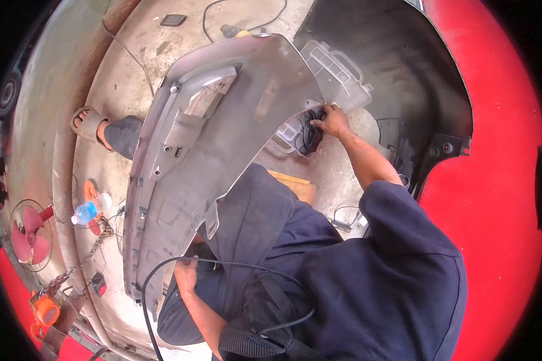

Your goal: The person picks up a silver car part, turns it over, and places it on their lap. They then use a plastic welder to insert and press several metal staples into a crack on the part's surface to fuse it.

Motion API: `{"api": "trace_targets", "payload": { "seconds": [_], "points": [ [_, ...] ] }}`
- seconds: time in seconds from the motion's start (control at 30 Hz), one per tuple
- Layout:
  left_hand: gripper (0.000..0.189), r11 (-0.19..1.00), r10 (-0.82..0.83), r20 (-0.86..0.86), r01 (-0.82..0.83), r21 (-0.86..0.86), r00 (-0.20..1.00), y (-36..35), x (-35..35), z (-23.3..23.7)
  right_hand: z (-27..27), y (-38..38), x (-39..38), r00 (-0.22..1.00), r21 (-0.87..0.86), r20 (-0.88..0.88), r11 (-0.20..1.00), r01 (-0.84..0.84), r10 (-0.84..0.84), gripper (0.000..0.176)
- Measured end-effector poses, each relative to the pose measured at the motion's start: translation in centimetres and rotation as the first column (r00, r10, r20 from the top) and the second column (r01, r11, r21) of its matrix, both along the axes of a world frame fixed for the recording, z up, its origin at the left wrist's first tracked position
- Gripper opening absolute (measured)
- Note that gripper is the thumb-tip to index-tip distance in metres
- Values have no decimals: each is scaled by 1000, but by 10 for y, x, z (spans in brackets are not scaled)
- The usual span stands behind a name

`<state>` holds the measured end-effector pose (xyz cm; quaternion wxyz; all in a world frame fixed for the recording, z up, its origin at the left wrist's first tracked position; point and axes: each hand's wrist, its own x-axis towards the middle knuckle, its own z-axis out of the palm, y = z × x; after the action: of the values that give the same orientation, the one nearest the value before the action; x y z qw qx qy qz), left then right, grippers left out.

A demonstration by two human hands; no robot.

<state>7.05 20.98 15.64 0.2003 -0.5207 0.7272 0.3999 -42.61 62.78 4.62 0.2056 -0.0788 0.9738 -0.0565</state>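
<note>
A large grey car fender (223, 126) stands tilted across my lap, its inner side with brackets and holes facing me. Its curved wheel-arch edge is gripped at the upper right by my right hand (333, 122), thumb and fingers pinched over the rim. Lower down, my left hand (186, 274) is closed on the near edge of the fender; part of its fingers is hidden. A black cable (229, 262) loops just above my left wrist. Behind the right hand lie an open clear plastic case (337, 75) and a dark bundle of cord (310, 135).
A red car body (500, 180) with a black wheel-well liner (397, 66) is close on my right. Left are a pipe (66, 150), a water bottle (91, 209), a chain (93, 249) and a pink fan (31, 234). A power tool (235, 31) lies beyond the fender.
</note>
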Motion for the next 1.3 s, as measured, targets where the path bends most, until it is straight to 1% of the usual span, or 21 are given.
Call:
{"api": "trace_targets", "payload": {
  "seconds": [0.03,0.13,0.23,0.3,0.33,0.4,0.43,0.5,0.63,0.7,0.73,0.8,0.83,0.9,1.0,1.03,1.1,1.13,1.2,1.23,1.3],
  "points": [
    [37,1000,-21,35,21,-9,999,0,-3,3,1,-3,0,1000,-2,0,1000,-1,1,78],
    [37,999,-44,45,45,-22,998,1,-6,6,4,-12,1,998,-28,28,998,62,-61,83],
    [36,998,-27,39,29,-50,999,3,-4,6,7,-23,0,998,28,8,997,67,-68,88],
    [36,998,-19,24,20,-57,1000,4,-4,8,-2,-27,-3,983,-38,-21,983,179,-180,81],
    [36,998,-14,9,14,-62,1000,5,-5,8,-6,-28,-6,984,-39,-21,984,175,-176,81],
    [36,998,-23,18,24,-52,1000,7,-10,14,-13,-27,-13,969,-96,-8,964,247,-249,66],
    [36,998,-36,25,37,-42,999,7,-12,16,-22,-23,-17,969,-94,-8,965,246,-247,66],
    [36,998,-20,1,20,-56,1000,8,-9,12,-27,-19,-22,979,-67,-3,976,205,-206,51],
    [37,998,-16,-29,15,-54,999,7,-6,11,-15,-19,-19,984,-120,-29,978,173,-178,45],
    [36,998,-13,-13,13,-62,1000,7,-7,9,-21,-14,-20,997,-71,77,997,30,-24,38],
    [36,997,-14,6,15,-70,1000,7,-7,9,-9,-20,-16,997,-70,77,997,28,-22,38],
    [36,998,-10,10,11,-54,1000,6,-8,10,15,-33,0,999,-21,0,999,32,-32,37],
    [36,999,-8,15,8,-39,1000,6,-9,11,14,-36,6,999,-20,2,999,32,-32,37],
    [35,999,2,-6,-2,-36,1000,8,-10,13,13,-39,13,997,90,-69,995,33,-27,41],
    [35,999,16,-24,-17,-33,1000,8,-10,13,17,-42,20,997,113,-5,991,77,-77,42],
    [35,999,18,-19,-18,-31,1000,7,-9,13,14,-43,21,997,113,-6,991,75,-75,42],
    [35,999,12,-5,-12,-40,1000,7,-6,10,3,-41,23,985,87,-4,981,173,-173,37],
    [36,999,4,7,-4,-49,1000,6,-5,9,-4,-39,22,985,87,-3,981,172,-173,37],
    [36,999,2,23,0,-52,1000,5,-4,9,-12,-35,18,959,40,75,961,272,-275,34],
    [36,998,-1,36,3,-55,999,5,-5,9,-12,-33,19,959,39,75,962,271,-274,34],
    [36,999,-2,41,4,-49,999,6,-9,14,-9,-32,25,977,-31,-71,980,198,-200,32]
  ]
}}
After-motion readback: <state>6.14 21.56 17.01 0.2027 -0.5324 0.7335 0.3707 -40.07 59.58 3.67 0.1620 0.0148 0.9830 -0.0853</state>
